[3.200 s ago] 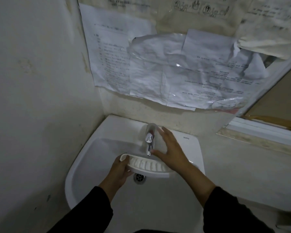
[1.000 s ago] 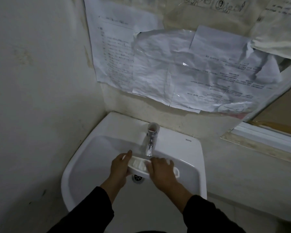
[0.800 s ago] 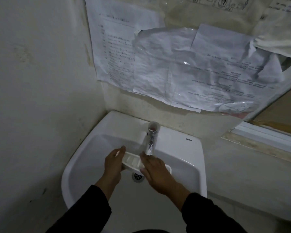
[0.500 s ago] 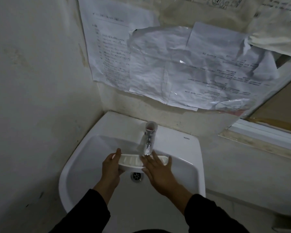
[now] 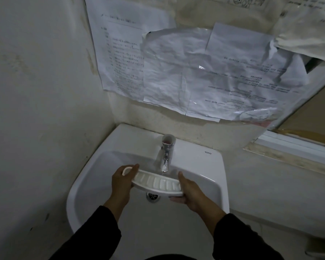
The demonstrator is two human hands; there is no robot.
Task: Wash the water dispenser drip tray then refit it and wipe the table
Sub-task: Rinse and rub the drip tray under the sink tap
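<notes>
The white slotted drip tray [image 5: 156, 182] hangs over the basin of a white sink [image 5: 203, 166], right under the spout of a chrome tap [image 5: 165, 156]. My left hand [image 5: 123, 182] grips the tray's left end, thumb on top. Cupped around the tray's right end is my right hand [image 5: 190, 192], with its fingers underneath. The tray's slotted face points up and it tilts down a little to the right. I cannot tell whether water is running.
A metal drain [image 5: 153, 196] sits in the basin below the tray. A plain wall closes the left side. Crumpled printed papers [image 5: 204, 72] under plastic film hang on the back wall above the sink. A window ledge [image 5: 293, 151] runs at the right.
My right hand has moved off the top of the tray, where it was rubbing, to its right end. The tray now shows fully and sits under the spout.
</notes>
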